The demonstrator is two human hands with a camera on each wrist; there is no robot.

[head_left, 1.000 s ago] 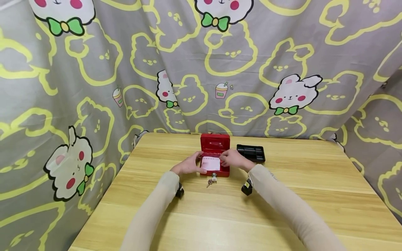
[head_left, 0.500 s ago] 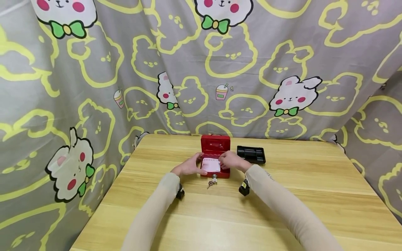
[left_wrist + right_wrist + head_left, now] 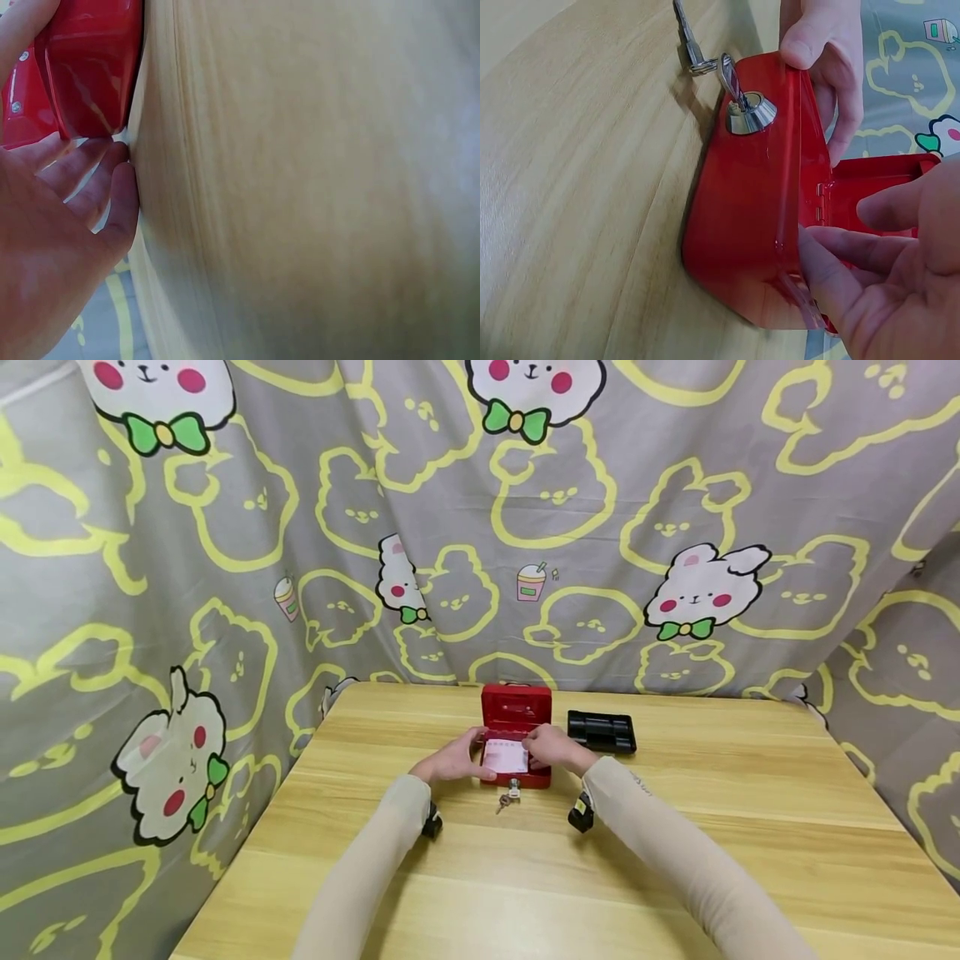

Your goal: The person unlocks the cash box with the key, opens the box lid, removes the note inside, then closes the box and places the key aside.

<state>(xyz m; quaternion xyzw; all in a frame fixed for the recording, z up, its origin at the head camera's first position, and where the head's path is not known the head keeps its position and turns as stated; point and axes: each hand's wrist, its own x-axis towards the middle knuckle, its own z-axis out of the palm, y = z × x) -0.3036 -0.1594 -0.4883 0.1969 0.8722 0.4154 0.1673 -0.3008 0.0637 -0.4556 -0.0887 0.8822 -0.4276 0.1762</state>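
A red metal cash box (image 3: 536, 782) stands on the table with its lid raised. White paper slips with pink print (image 3: 506, 758) lie inside. My left hand (image 3: 453, 757) holds the box's left side, thumb over the front rim and fingers along the side wall. In the left wrist view those fingers touch the red wall (image 3: 94, 75). My right hand (image 3: 551, 746) reaches in at the right of the paper. The right wrist view shows its fingers (image 3: 829, 277) dipping inside, thumb apart from them; the fingertips are hidden. A key stands in the front lock (image 3: 751, 116).
A second key (image 3: 503, 803) hangs from the lock's ring onto the tabletop. To the right of the box lies a black compartment tray (image 3: 602, 735). A grey patterned curtain (image 3: 450, 510) hangs behind and beside the wooden table (image 3: 495, 893).
The head view tilts up very slightly. My right hand shifts a little toward the paper's right edge, its wrist turning slightly. The left hand keeps its place on the box.
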